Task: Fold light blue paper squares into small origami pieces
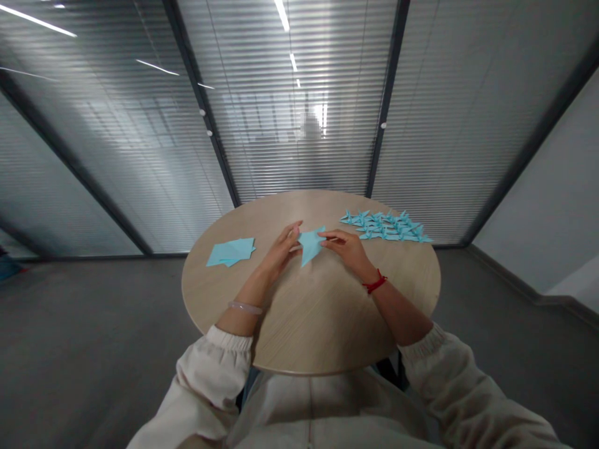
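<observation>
A partly folded piece of light blue paper (311,246) is held between my two hands over the middle of the round table, one point facing down toward me. My left hand (282,247) grips its left edge, with the thumb and fingers around that side. On the other side, my right hand (345,247) pinches the upper right edge between thumb and fingers. Several flat blue sheets (231,251) lie in a loose stack on the left. Rows of several folded blue paper cranes (390,226) rest at the right back.
The round wooden table (322,330) stands in front of me, its far edge close to a glass wall with blinds (299,162). A white wall (547,187) rises at the right. Grey floor surrounds the table.
</observation>
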`<action>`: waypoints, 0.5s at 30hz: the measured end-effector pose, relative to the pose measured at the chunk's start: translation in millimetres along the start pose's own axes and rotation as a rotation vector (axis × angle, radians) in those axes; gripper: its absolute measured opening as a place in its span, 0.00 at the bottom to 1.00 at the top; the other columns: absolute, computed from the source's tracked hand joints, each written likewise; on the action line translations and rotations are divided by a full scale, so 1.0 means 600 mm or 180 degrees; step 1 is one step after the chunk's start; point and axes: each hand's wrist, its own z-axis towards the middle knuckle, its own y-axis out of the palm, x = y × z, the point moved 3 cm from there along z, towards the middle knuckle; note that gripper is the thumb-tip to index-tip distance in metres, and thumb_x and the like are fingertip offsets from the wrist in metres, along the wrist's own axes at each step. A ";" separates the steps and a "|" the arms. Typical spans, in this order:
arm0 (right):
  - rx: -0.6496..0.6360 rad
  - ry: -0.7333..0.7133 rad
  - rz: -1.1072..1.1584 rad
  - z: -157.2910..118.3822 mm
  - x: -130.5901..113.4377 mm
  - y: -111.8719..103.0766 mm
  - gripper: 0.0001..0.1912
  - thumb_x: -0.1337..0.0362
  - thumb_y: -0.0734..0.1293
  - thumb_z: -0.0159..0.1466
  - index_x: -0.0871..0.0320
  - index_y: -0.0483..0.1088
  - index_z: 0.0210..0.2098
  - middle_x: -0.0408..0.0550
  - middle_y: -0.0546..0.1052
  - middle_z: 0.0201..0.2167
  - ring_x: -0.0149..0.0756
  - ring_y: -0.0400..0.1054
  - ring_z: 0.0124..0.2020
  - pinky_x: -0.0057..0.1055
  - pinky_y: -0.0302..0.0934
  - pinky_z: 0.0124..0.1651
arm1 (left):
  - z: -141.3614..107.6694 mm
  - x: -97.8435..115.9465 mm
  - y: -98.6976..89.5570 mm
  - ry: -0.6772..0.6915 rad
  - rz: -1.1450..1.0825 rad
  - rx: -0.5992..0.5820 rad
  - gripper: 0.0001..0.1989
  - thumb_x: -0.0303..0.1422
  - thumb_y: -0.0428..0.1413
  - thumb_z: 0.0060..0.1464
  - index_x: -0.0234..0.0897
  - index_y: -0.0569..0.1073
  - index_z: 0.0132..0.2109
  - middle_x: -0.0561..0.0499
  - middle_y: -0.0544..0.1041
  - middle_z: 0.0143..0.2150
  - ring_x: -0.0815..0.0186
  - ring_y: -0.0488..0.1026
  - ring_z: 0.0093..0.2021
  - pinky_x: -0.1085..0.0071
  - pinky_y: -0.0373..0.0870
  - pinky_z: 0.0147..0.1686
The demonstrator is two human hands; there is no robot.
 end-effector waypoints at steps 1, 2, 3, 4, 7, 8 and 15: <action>0.0145 -0.0033 -0.0091 0.001 0.002 -0.003 0.15 0.56 0.72 0.56 0.53 0.77 0.41 0.47 0.78 0.38 0.35 0.72 0.37 0.32 0.66 0.42 | 0.002 0.003 -0.003 0.0220 0.0175 0.0123 0.24 0.45 0.55 0.56 0.44 0.68 0.58 0.48 0.75 0.44 0.67 0.73 0.41 0.71 0.71 0.40; 0.0293 -0.0060 -0.0177 0.002 0.003 -0.006 0.15 0.56 0.72 0.56 0.53 0.77 0.41 0.47 0.78 0.37 0.35 0.72 0.36 0.32 0.66 0.41 | 0.003 0.006 -0.005 0.0426 0.0347 0.0228 0.24 0.45 0.55 0.56 0.44 0.68 0.58 0.48 0.75 0.44 0.66 0.72 0.43 0.70 0.71 0.42; 0.0427 -0.0082 -0.0254 0.002 0.003 -0.008 0.15 0.56 0.72 0.56 0.53 0.78 0.41 0.47 0.78 0.37 0.35 0.72 0.35 0.31 0.66 0.40 | 0.004 0.009 -0.006 0.0610 0.0527 0.0310 0.24 0.44 0.56 0.54 0.43 0.69 0.57 0.48 0.75 0.44 0.65 0.72 0.45 0.69 0.70 0.43; 0.0544 -0.0097 -0.0315 0.002 0.003 -0.010 0.14 0.57 0.72 0.56 0.54 0.78 0.41 0.48 0.79 0.37 0.35 0.72 0.35 0.31 0.66 0.39 | 0.004 0.011 -0.007 0.0784 0.0726 0.0364 0.24 0.42 0.58 0.53 0.43 0.70 0.57 0.48 0.75 0.44 0.65 0.71 0.45 0.68 0.70 0.44; 0.0733 -0.0101 -0.0414 0.000 -0.001 -0.011 0.14 0.57 0.72 0.56 0.54 0.78 0.41 0.48 0.79 0.39 0.34 0.71 0.33 0.31 0.66 0.39 | 0.002 0.015 -0.003 0.1117 0.1204 0.0299 0.23 0.39 0.61 0.50 0.41 0.73 0.54 0.47 0.76 0.44 0.64 0.73 0.43 0.67 0.69 0.45; 0.0742 -0.0105 -0.0432 0.000 -0.002 -0.010 0.14 0.56 0.71 0.56 0.54 0.78 0.41 0.48 0.79 0.39 0.34 0.71 0.33 0.32 0.66 0.39 | 0.001 0.015 0.000 0.1169 0.1293 0.0250 0.22 0.38 0.61 0.50 0.40 0.73 0.53 0.47 0.77 0.43 0.64 0.73 0.42 0.67 0.69 0.44; 0.0623 -0.0134 -0.0489 -0.004 -0.008 -0.002 0.14 0.56 0.71 0.57 0.54 0.77 0.41 0.48 0.79 0.39 0.35 0.71 0.35 0.32 0.66 0.40 | -0.006 0.019 0.008 0.1180 0.1487 0.0334 0.17 0.37 0.60 0.50 0.36 0.78 0.47 0.44 0.80 0.45 0.60 0.76 0.43 0.66 0.70 0.45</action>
